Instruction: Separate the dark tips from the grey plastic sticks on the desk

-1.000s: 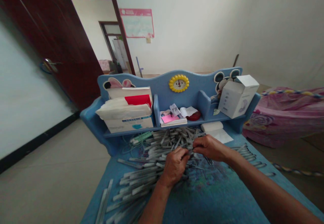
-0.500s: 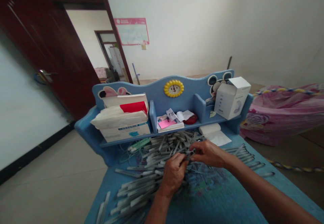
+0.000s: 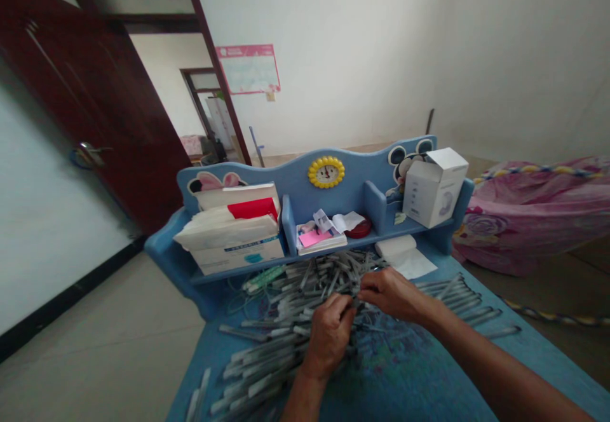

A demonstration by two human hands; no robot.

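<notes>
My left hand [image 3: 330, 334] and my right hand [image 3: 391, 293] meet over a big heap of grey pens [image 3: 295, 301] spread across a blue child's desk [image 3: 410, 371]. The two hands are closed, fingertips together, pinching a thin dark pen part [image 3: 355, 296] between them. What exactly each hand holds is too small to make out. More grey pens [image 3: 457, 295] lie in a row to the right of my right arm, and others trail toward the near left edge.
The desk's back shelf holds a stack of white boxes and paper with a red item [image 3: 236, 228], pink notes and papers [image 3: 319, 234], a white open carton [image 3: 433, 187] and a folded white sheet [image 3: 405, 253]. A dark door [image 3: 95, 117] stands open at left; pink bedding [image 3: 534, 212] lies right.
The view has tilted slightly, shifting the desk in frame. My hands stay together over the pen heap, with only small finger movements.
</notes>
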